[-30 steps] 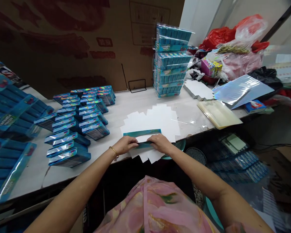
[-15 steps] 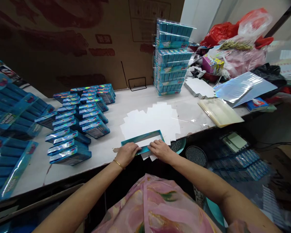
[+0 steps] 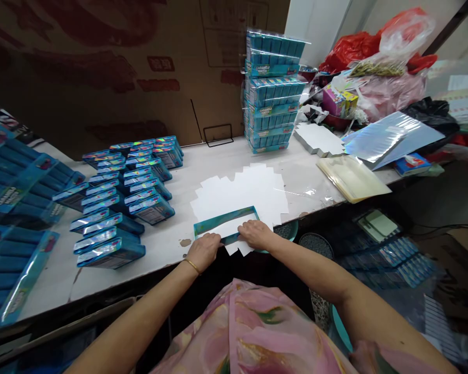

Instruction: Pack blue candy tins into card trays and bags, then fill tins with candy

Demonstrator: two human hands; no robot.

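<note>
The tray [image 3: 226, 222] is held by its near side, clamped in the fingers of the left hand [image 3: 205, 251] and right hand [image 3: 254, 235] (probably for steadiness); boxes [image 3: 119, 201] are ranked at ten o'clock.

A pink patterned top [image 3: 244, 332] is worn with a gold bracelet [image 3: 193, 266]

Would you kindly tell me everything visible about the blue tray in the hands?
The blue tray is long, narrow, shallow and open-topped, apparently thin card, with white showing inside. It lies askew over white card sheets at the front of the table. The left hand holds its near left part, the right hand its near right part; they hide much of the near wall.
</note>
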